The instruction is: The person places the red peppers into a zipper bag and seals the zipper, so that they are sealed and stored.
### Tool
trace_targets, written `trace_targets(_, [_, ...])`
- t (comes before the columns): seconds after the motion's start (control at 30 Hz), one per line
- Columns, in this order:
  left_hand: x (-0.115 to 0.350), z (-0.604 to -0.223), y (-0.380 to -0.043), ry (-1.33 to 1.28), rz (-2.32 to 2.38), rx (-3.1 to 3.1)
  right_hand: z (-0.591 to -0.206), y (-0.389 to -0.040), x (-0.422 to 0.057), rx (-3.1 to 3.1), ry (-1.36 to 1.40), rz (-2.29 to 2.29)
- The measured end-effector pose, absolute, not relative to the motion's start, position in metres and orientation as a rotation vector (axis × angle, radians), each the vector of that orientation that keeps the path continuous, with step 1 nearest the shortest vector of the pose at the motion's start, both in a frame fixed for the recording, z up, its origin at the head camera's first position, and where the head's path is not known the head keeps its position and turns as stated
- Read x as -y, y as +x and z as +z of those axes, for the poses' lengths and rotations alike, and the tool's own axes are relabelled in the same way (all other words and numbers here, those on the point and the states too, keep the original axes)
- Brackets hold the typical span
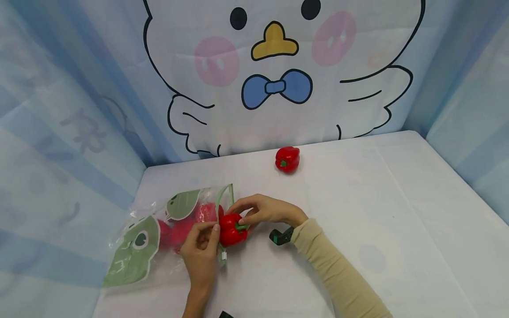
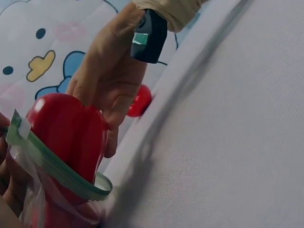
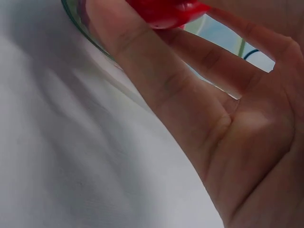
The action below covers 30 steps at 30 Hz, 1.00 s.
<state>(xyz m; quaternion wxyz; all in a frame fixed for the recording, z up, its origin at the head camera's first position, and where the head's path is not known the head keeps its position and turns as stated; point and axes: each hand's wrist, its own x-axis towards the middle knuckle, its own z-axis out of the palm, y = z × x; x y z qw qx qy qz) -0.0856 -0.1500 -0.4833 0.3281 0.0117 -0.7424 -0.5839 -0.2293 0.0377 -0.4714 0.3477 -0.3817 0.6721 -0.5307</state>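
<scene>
A red bell pepper [image 1: 232,232] with a green stem sits at the mouth of a clear zip bag [image 1: 137,251] printed with green shapes. My right hand [image 1: 270,210] holds this pepper, with fingers around its far side and stem end. At the bag's green zip edge [image 2: 61,168], my left hand [image 1: 200,251] pinches the rim beside the pepper. The left wrist view shows the pepper [image 2: 66,128] partly inside the opening. Several red items [image 1: 180,232] lie in the bag, blurred by the plastic. In the right wrist view only part of the pepper [image 3: 164,12] shows.
Another red bell pepper [image 1: 287,159] lies near the back edge of the white table [image 1: 377,212]. A dark wrist device [image 1: 280,237] is strapped at my right wrist. Blue curtains [image 1: 59,132] and a printed cartoon backdrop [image 1: 278,123] stand around the table.
</scene>
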Motion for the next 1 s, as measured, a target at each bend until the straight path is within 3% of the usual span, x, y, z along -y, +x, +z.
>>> trace_targets(1.0, [0.148, -0.486, -0.086, 0.006, -1.511, 1.932, -0.481, -0.211, -0.005, -1.805, -0.752, -1.48])
